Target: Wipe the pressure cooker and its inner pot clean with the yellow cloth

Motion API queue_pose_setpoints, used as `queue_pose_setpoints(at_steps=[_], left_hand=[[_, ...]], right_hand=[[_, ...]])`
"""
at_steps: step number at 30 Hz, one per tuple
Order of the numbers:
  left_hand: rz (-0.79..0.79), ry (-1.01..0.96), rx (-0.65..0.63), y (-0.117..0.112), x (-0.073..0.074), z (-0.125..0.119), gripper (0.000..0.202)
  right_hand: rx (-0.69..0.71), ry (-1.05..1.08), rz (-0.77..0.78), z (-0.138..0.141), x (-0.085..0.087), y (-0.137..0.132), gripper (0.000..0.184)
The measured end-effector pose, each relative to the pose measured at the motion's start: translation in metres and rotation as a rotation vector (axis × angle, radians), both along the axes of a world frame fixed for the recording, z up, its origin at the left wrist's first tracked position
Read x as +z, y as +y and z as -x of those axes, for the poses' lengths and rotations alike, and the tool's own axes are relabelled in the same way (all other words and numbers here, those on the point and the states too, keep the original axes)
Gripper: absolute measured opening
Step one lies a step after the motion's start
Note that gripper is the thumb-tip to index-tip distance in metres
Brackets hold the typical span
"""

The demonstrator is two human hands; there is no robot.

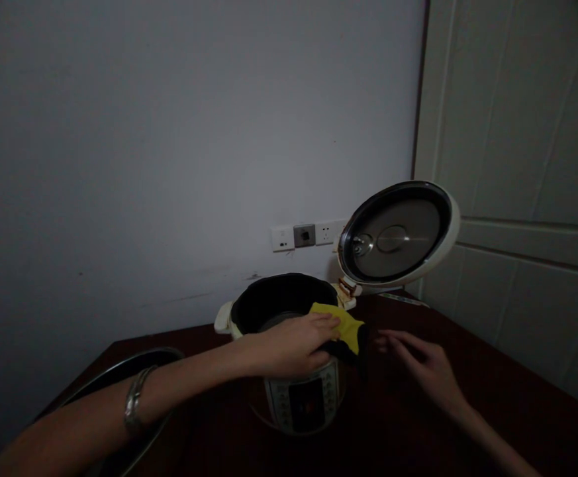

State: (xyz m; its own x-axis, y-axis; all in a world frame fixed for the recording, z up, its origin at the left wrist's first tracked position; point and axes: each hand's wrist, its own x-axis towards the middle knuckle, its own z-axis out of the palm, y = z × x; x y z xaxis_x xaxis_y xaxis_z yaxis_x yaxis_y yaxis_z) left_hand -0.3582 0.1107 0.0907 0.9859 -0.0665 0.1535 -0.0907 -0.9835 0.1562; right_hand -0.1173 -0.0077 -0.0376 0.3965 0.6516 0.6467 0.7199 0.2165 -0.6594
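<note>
A yellow cloth (347,328) is held by the left hand (296,346) at the front right rim of the cooker (308,405); its fingers are nearly straight and are closed over the cloth. The right hand (432,376) is kept just beside, with fingertips brought near together; whether something is pinched there cannot be told. The cooker is placed on the dark worktop (383,424), and its hinged lid (392,235) is raised.

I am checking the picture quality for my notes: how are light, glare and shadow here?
Head view: dim overall, the table almost black; head view: small glint inside the open lid; head view: deep shadow inside the cooker, yellow cloth standing out.
</note>
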Motion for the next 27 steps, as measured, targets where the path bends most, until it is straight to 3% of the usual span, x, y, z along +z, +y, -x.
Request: queue_pose_setpoints(at_steps=[4,8,13,18,23,27], left_hand=[[0.072,0.048,0.054,-0.002,0.000,0.038,0.049],[0.162,-0.026,0.092,0.015,-0.008,0.077,0.054],[0.179,-0.148,0.079,0.052,-0.026,0.124,0.063],[-0.048,-0.118,0.152,0.091,-0.037,0.160,0.073],[-0.145,-0.144,0.211,0.131,-0.054,0.171,0.070],[-0.055,-0.173,0.299,0.148,-0.054,0.149,0.061]], right_hand=[[0.011,-0.125,-0.110,0.020,0.029,-0.015,0.024],[0.032,-0.259,-0.158,0.032,0.041,-0.015,0.022],[0.022,-0.338,-0.199,0.032,0.042,-0.005,0.020],[0.009,-0.330,-0.210,0.029,0.034,-0.002,0.022],[0.002,-0.389,-0.203,0.027,0.025,-0.009,0.020],[0.011,-0.443,-0.188,0.028,0.021,-0.014,0.020]])
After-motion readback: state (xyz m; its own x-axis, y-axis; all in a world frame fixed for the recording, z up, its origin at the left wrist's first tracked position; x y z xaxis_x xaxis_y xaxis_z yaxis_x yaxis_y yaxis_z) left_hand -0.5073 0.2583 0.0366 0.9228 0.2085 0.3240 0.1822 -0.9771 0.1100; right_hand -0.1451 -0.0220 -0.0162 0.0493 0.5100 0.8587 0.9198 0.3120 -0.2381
